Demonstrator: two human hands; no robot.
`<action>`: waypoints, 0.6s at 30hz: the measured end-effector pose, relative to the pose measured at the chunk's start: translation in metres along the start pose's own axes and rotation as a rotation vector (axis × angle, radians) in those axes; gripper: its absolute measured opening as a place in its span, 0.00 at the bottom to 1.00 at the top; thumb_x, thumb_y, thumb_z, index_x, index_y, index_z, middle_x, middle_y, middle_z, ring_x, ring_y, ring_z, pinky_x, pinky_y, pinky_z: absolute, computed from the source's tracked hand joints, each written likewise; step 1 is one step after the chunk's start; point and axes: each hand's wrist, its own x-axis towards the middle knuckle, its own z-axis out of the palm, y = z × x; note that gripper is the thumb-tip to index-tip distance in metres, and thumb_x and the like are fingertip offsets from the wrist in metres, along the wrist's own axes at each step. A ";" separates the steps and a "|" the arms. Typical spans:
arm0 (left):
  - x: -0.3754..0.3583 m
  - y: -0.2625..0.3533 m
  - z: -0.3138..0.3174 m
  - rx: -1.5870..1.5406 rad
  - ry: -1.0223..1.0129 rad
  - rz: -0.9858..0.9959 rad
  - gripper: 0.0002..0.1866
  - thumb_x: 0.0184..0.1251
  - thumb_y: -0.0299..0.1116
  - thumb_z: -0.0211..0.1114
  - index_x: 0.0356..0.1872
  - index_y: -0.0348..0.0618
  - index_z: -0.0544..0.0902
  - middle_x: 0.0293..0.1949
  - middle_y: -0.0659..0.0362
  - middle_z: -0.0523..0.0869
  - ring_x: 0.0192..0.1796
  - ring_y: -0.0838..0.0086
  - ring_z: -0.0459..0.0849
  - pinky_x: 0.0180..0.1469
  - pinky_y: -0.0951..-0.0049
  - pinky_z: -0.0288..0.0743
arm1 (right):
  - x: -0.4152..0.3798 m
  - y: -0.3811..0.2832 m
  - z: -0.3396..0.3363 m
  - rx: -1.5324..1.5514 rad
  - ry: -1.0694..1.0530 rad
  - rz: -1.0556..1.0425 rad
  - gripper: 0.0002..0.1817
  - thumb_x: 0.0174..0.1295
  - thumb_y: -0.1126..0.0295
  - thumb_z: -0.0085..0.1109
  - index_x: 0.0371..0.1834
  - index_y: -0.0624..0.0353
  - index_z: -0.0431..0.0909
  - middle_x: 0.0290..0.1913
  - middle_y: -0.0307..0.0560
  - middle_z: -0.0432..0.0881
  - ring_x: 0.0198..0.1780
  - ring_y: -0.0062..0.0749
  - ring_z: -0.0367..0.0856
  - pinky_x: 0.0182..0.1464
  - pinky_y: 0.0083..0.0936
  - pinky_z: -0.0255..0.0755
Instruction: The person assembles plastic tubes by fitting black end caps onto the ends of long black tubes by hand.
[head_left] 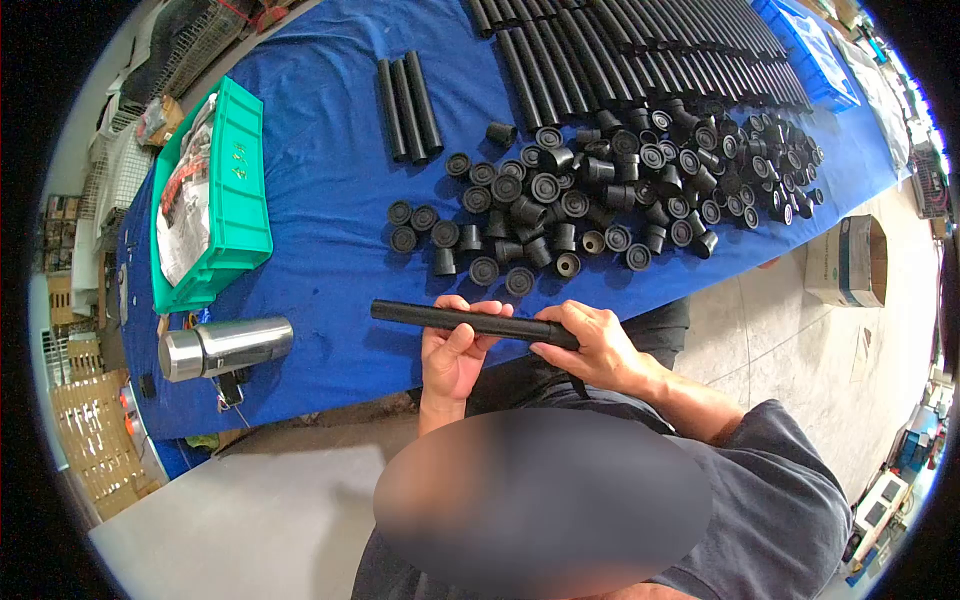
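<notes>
A black tube (400,312) lies across both hands in front of my body, just off the table's near edge. My left hand (458,350) is wrapped round its middle, thumb on the near side and fingertips on the far side. Around the tube's right end my right hand (590,345) is closed, covering that end in part. Beyond the hands, a heap of black rubber caps (545,187) is spread on the blue cloth (330,200). Three black tubes (408,108) lie side by side farther back.
Many black tubes (560,75) are stacked at the back. A green crate (240,175) with bags in it and a steel flask (240,345) stand at the left. At the back right is a blue crate (815,55); a cardboard box (845,262) sits on the floor.
</notes>
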 end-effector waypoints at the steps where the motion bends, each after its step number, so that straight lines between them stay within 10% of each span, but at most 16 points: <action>1: 0.000 0.000 0.001 -0.002 0.007 0.004 0.17 0.71 0.26 0.70 0.57 0.41 0.75 0.58 0.38 0.86 0.66 0.44 0.82 0.66 0.49 0.84 | 0.000 0.000 0.001 -0.006 0.003 -0.006 0.18 0.64 0.66 0.73 0.52 0.62 0.80 0.38 0.55 0.84 0.38 0.52 0.86 0.40 0.41 0.81; 18: 0.001 0.001 0.001 -0.016 -0.009 -0.033 0.19 0.71 0.25 0.70 0.59 0.40 0.75 0.61 0.38 0.84 0.68 0.43 0.80 0.70 0.45 0.80 | -0.002 0.005 0.002 -0.060 0.020 -0.062 0.23 0.60 0.67 0.76 0.56 0.62 0.79 0.41 0.54 0.82 0.39 0.52 0.85 0.42 0.41 0.81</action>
